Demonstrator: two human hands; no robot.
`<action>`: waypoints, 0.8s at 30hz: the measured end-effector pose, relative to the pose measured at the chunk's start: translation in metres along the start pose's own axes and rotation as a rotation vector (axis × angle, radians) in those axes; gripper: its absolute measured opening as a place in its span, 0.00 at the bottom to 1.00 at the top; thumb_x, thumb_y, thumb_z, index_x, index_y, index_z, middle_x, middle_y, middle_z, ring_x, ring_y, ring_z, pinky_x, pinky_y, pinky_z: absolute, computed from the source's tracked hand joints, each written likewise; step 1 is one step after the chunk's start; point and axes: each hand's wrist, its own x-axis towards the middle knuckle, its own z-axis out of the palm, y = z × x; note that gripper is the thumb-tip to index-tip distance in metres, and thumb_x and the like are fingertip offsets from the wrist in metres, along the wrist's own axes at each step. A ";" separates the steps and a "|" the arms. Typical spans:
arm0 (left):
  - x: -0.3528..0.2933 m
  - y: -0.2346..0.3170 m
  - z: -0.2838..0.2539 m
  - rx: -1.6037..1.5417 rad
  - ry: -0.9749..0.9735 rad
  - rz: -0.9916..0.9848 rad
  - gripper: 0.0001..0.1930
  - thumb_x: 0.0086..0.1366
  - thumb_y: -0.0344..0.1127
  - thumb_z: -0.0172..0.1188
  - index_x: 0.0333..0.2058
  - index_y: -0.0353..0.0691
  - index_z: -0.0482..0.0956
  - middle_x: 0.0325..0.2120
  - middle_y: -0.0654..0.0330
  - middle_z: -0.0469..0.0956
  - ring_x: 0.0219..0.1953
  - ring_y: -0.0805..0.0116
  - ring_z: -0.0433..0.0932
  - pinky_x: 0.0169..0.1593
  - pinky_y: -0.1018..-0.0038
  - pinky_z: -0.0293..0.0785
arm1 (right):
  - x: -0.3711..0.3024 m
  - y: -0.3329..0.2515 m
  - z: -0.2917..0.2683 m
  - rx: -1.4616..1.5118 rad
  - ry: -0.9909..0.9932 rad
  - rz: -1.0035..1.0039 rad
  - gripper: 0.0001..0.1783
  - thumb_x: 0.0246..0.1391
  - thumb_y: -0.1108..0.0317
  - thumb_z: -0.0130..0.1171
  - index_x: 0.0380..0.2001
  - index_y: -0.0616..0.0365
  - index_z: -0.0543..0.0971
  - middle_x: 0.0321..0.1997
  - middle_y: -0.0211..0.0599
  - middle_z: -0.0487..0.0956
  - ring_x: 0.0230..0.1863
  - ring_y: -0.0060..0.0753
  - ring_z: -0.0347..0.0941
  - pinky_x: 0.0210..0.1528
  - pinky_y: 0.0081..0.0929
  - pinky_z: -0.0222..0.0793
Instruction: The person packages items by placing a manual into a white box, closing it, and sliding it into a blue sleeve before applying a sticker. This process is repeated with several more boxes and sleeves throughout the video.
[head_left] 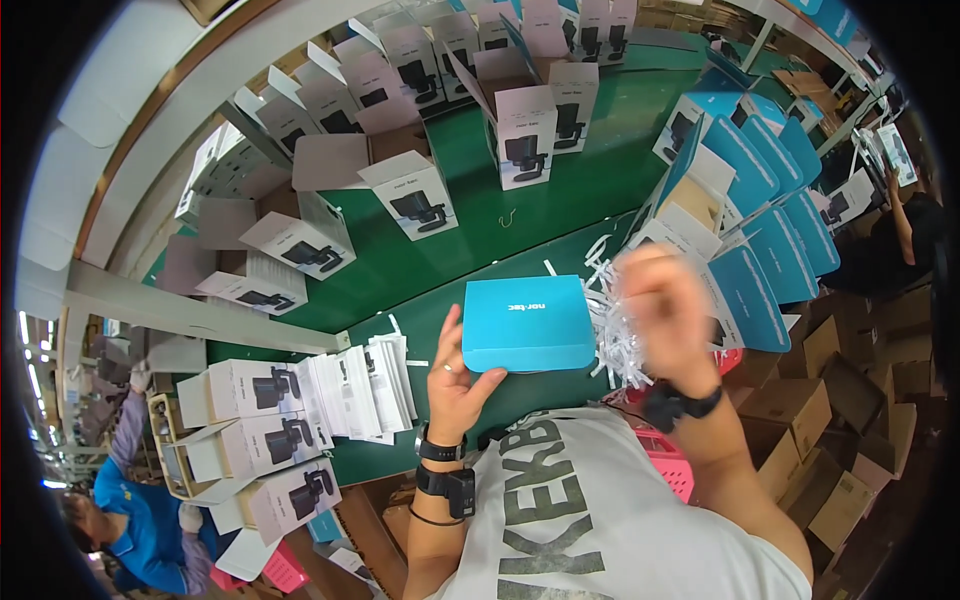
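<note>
A flat-topped bright blue box (pixel 528 318) with rounded front corners and pale lettering is in front of me. My left hand (pixel 458 385) grips its left side, thumb along the near edge and fingers behind the side. My right hand (pixel 668 315) is raised to the right of the box, apart from it and smeared by motion. Whether its fingers hold anything does not show. Below and beside the right hand lies a tangled heap of thin white strips (pixel 618 340), reaching the box's right edge.
Open product cartons (pixel 410 195) stand across the green table (pixel 470 225). At right, cartons with raised blue flaps (pixel 770 260) crowd together. White leaflets (pixel 365 390) are stacked at left beside more cartons (pixel 265 440). A pink basket (pixel 668 465) is by my right side. Co-workers (pixel 150 530) are at both sides.
</note>
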 end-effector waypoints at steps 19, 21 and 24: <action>-0.009 0.000 -0.040 0.538 -0.155 0.159 0.26 0.55 0.28 0.77 0.54 0.46 0.84 0.69 0.50 0.66 0.72 0.39 0.64 0.69 0.47 0.68 | -0.122 0.057 0.034 -0.391 -0.089 0.107 0.24 0.48 0.67 0.79 0.50 0.52 0.88 0.41 0.36 0.81 0.31 0.25 0.76 0.30 0.24 0.72; -0.010 0.000 -0.050 0.745 -0.260 0.233 0.27 0.55 0.31 0.78 0.55 0.49 0.84 0.70 0.50 0.65 0.72 0.36 0.63 0.70 0.44 0.66 | -0.121 0.053 0.031 -0.419 -0.126 0.093 0.24 0.48 0.68 0.79 0.51 0.52 0.88 0.44 0.36 0.83 0.31 0.28 0.76 0.30 0.24 0.73; 0.006 0.024 -0.047 0.957 -0.320 0.360 0.30 0.56 0.38 0.77 0.59 0.47 0.81 0.72 0.50 0.64 0.72 0.35 0.62 0.72 0.44 0.61 | -0.117 0.057 0.033 -0.465 -0.133 0.012 0.23 0.47 0.69 0.78 0.50 0.52 0.87 0.48 0.36 0.84 0.30 0.29 0.77 0.29 0.25 0.74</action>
